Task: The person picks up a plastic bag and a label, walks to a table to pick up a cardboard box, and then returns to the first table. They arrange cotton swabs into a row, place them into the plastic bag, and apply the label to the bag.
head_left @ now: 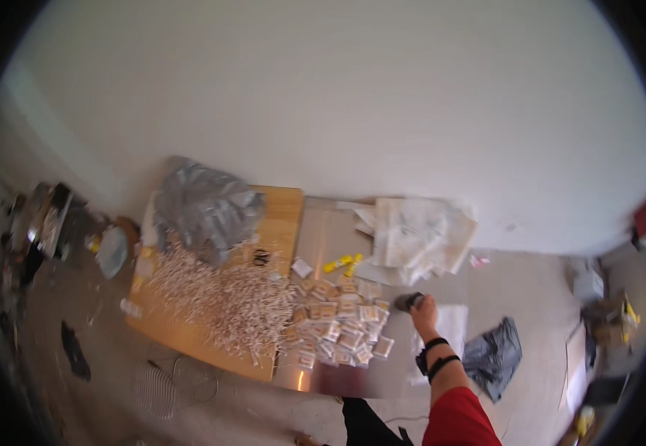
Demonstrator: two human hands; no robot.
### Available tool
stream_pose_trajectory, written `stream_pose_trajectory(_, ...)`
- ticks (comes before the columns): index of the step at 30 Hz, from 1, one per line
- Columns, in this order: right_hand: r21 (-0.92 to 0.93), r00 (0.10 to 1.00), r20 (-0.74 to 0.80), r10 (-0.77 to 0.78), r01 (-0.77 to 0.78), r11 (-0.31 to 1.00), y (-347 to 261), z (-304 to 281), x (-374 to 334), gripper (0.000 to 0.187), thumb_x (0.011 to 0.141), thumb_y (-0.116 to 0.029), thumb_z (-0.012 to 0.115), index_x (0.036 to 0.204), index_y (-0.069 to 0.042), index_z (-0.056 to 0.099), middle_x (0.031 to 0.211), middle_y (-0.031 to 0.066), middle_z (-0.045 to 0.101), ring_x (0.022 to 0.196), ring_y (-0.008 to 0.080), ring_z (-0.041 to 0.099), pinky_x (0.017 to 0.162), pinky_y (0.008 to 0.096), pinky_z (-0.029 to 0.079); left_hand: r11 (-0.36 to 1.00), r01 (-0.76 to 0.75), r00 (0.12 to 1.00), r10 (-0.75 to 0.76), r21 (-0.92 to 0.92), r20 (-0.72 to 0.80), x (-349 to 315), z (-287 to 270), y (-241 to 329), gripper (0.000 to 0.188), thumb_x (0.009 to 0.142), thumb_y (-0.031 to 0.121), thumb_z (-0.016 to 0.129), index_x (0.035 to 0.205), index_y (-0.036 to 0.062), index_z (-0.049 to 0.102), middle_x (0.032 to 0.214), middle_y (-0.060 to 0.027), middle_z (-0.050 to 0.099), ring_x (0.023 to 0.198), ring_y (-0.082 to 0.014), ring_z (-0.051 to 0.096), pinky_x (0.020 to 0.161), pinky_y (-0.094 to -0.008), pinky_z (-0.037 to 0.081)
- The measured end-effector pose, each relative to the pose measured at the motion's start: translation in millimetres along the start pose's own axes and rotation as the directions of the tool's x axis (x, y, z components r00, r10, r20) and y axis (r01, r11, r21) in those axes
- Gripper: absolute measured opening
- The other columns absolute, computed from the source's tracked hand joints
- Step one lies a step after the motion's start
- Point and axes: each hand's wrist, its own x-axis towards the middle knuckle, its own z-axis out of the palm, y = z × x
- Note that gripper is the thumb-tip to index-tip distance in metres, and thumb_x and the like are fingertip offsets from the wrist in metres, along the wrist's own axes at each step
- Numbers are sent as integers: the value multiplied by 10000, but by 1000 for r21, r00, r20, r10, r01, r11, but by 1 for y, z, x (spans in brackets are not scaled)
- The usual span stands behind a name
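My right hand (pixel 425 311) reaches over the right end of the table, its fingers closed on a small dark grey object (pixel 407 301) whose kind I cannot make out. Just left of it lies a loose heap of small, flat clear packets (pixel 345 320) with tan contents. Beyond the packets are two yellow strips or packs (pixel 338 263). A large pile of thin, pale sticks (pixel 226 297) spreads over the wooden tabletop (pixel 282 212) to the left. My left hand is out of view.
A crumpled grey plastic bag (pixel 208 204) covers the pile's far side. White sacks (pixel 420 234) lie at the back right by the wall. Right of my arm, a dark plastic bag (pixel 495 357) rests on the floor. Boxes (pixel 609 320) stand farther right, a striped stool (pixel 154 390) front left.
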Motion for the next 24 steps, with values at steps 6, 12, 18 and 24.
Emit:
stream_pose_trajectory(6,-279,963,262,59,17,960,43,-4,47,850,815,-419,638,1410,69,278,1459,257,312,1377,365,266,1150,434,189,995,-72,984,60,-67,-166,-43,35,25,466,887,329,617,1205,-9,582,1153,-181,635,999,-270,638,871,-356,500)
stream_pose_trajectory(12,-207,973,-30,-230,219,953,34,-14,37,868,704,-277,729,1348,118,303,1022,296,619,986,443,590,888,464,476,927,0,980,-74,-375,-183,-77,84,9,481,878,343,618,1196,-14,572,1159,-210,611,1088,-331,572,934,-404,457)
stream_pose_trajectory(18,-499,882,-89,-463,363,787,57,-52,-13,412,872,-346,574,1157,-49,585,978,211,653,911,318,631,775,441,499,955,27,946,-120,-296,-301,-104,130,-27,394,892,352,602,1174,78,583,1095,-63,673,997,-243,652,881,-345,500)
stream_pose_trajectory(24,-184,520,450,-726,849,495,-9,9,-88,391,884,-339,547,1131,-41,605,943,211,658,904,314,629,775,439,496,774,-180,890,-135,-607,-436,-130,242,-96,408,902,393,578,1196,110,578,1056,-31,687,935,-206,670,847,-321,512)
